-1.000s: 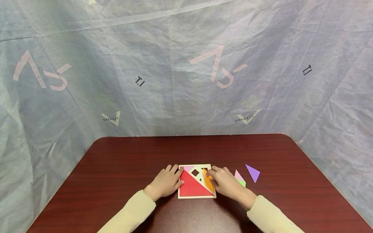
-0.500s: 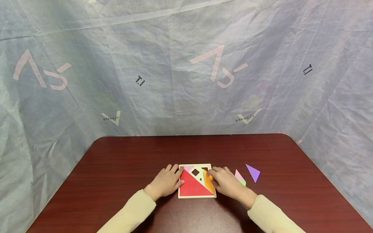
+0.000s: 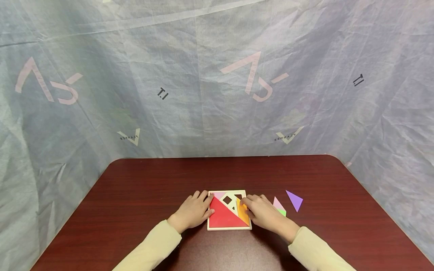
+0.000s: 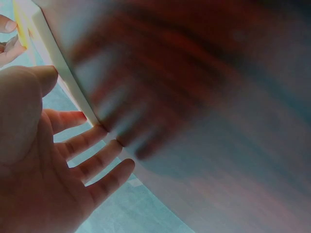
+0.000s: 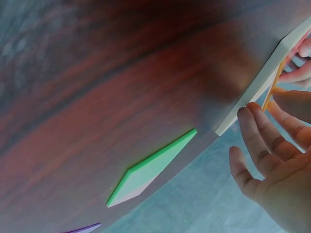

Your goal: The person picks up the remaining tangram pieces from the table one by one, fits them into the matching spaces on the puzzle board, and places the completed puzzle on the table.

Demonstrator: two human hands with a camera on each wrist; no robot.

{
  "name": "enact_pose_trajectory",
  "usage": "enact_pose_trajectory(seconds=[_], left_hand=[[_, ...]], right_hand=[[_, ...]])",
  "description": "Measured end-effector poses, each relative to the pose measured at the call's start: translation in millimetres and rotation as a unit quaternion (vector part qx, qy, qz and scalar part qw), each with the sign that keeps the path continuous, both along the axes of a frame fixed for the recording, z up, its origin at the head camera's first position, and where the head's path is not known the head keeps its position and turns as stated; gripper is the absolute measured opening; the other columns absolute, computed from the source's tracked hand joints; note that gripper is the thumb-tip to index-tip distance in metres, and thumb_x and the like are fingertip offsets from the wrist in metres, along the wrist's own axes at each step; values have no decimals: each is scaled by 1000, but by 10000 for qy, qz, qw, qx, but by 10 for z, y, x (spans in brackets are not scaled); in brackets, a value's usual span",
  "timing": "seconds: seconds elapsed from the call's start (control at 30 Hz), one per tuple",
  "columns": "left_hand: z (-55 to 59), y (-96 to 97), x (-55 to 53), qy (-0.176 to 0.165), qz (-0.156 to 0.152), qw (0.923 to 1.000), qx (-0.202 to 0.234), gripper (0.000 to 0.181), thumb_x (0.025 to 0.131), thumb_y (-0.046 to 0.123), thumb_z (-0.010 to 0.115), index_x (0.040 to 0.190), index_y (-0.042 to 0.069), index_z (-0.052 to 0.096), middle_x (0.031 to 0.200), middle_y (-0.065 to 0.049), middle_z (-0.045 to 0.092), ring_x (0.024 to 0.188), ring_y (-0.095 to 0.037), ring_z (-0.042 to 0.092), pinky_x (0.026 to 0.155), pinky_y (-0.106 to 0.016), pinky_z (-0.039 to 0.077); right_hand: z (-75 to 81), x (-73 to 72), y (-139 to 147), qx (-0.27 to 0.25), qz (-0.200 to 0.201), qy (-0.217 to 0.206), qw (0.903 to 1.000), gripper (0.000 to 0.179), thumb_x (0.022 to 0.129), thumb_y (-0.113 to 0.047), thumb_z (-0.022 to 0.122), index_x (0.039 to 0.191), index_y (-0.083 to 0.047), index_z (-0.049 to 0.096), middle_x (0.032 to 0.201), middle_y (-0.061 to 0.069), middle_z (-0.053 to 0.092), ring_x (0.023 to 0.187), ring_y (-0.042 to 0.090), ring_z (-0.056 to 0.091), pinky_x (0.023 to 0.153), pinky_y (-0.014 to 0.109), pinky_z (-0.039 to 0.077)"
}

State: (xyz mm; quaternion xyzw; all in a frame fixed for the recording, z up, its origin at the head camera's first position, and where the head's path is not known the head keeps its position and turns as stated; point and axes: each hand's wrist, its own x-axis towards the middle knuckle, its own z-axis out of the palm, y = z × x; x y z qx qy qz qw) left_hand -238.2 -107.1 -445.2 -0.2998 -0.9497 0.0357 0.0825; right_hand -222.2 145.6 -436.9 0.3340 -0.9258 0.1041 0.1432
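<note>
A square tangram tray (image 3: 228, 228) with a pale frame lies on the table. Its lower left half is filled by a large red triangle (image 3: 223, 216), with a small pink triangle (image 3: 219, 195) at the top left corner. My left hand (image 3: 191, 212) rests at the tray's left side, fingers fairly straight, thumb and fingertips along the frame. At the right side, my right hand (image 3: 262, 212) pinches an orange triangle (image 3: 242, 213) between thumb and fingers. That triangle sits slightly tilted over the tray in the right wrist view. Dark cut-outs show in the tray's pale base between the pieces.
Right of the tray lie a pink piece (image 3: 278, 203) and a green piece (image 5: 155, 165), partly behind my right wrist in the head view. Farther right is a purple triangle (image 3: 294, 201). Grey printed cloth (image 3: 203, 113) hangs around the dark red table (image 3: 152, 180).
The orange triangle has shifted slightly and lies lower against the tray, its upper tip a little nearer the front. Both hands stay almost in place.
</note>
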Motion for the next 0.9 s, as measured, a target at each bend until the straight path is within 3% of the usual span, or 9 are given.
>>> enact_pose_trajectory(seconds=[0.9], left_hand=[[-22,5,-5,63,-15,10000,-45,51,91,42,48,130,9,49,124,-11,49,106,-27,48,85,-41,45]], right_hand=[[-1,50,10,301,-75,47,9995,20,76,-9,70,95,-13,64,88,-2,59,83,16,54,66,32,39]])
